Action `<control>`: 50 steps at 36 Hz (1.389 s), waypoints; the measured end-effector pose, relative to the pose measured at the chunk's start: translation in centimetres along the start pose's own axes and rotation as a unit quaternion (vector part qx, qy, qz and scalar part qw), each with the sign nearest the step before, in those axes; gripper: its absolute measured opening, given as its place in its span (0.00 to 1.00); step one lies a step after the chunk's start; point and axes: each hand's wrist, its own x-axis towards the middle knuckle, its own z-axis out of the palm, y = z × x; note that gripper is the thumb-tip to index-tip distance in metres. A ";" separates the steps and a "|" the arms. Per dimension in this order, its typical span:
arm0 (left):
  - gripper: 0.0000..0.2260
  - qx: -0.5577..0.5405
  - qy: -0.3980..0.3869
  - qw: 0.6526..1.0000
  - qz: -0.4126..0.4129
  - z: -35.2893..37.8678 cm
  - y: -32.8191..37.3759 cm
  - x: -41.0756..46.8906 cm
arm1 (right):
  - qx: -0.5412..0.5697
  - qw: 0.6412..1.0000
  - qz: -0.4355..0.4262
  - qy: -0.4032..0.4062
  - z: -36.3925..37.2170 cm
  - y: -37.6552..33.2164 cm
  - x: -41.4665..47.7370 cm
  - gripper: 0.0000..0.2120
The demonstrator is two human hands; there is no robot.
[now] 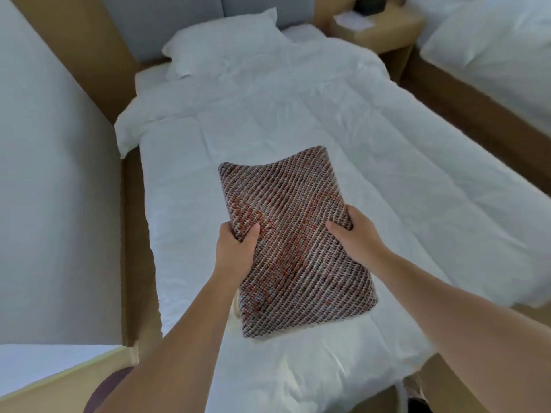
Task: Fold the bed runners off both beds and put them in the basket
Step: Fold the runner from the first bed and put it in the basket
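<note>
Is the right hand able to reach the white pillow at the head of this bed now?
Probably not. The right hand grips the folded runner together with the left hand, and the pillow lies far up the bed, seemingly beyond arm's stretch; nothing else blocks it.

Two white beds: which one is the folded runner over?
The centre white bed, straight ahead: the left hand and right hand grip the folded red-brown woven runner over it. The other bed, upper right, shows only white bedding.
</note>
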 end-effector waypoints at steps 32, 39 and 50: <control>0.23 0.002 -0.467 0.852 0.237 49.6 34.5 -35.3 | 0.115 0.873 0.061 0.470 -55.5 28.2 -32.2 0.15; 0.18 -0.006 -0.499 0.824 0.269 57.6 37.9 -39.5 | 0.135 0.849 0.090 0.503 -61.8 32.3 -34.4 0.15; 0.12 -0.029 -0.546 0.773 0.321 73.5 45.4 -37.8 | 0.166 0.808 0.138 0.548 -71.5 38.6 -27.7 0.10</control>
